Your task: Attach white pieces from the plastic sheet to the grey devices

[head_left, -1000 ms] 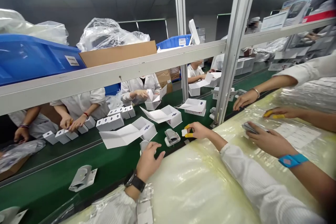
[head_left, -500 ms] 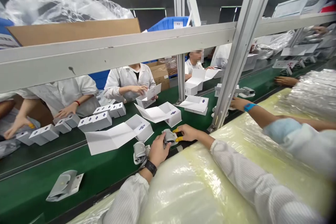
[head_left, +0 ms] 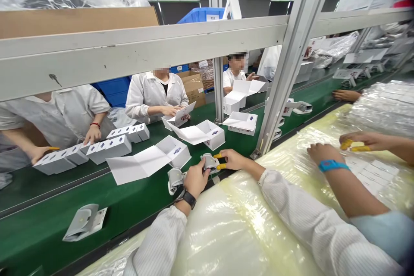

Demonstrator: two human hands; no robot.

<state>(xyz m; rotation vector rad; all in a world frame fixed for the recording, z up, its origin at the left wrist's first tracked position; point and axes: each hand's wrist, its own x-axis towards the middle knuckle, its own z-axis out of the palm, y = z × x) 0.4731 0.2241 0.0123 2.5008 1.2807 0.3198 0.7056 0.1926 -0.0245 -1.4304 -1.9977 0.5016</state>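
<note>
A grey rolled cuff with a white base (head_left: 211,162) is between my hands at the near edge of the green belt. My left hand (head_left: 196,178), with a dark watch at the wrist, grips it from the left. My right hand (head_left: 234,159) pinches its right side with yellow-covered fingertips. Partly hidden behind my left wrist, a second grey cuff (head_left: 175,178) rests on the belt. Farther left lies another grey cuff (head_left: 80,221) with a printed white card under it. Just beyond my hands stands an open white box (head_left: 178,155), its lid folded out to the left.
More open white boxes (head_left: 211,135) line the green conveyor belt (head_left: 136,200). A metal post (head_left: 281,69) rises right of my hands, and a beam crosses above. Plastic-wrapped stacks (head_left: 246,228) lie in front. A co-worker's hands (head_left: 326,155) are at the right; others sit opposite.
The co-worker's hands at the right have drawn back from the belt to over the wrapped stack. My hands still hold the cuff, nearly unmoved. Opposite, a person's hands have pushed small boxes together.
</note>
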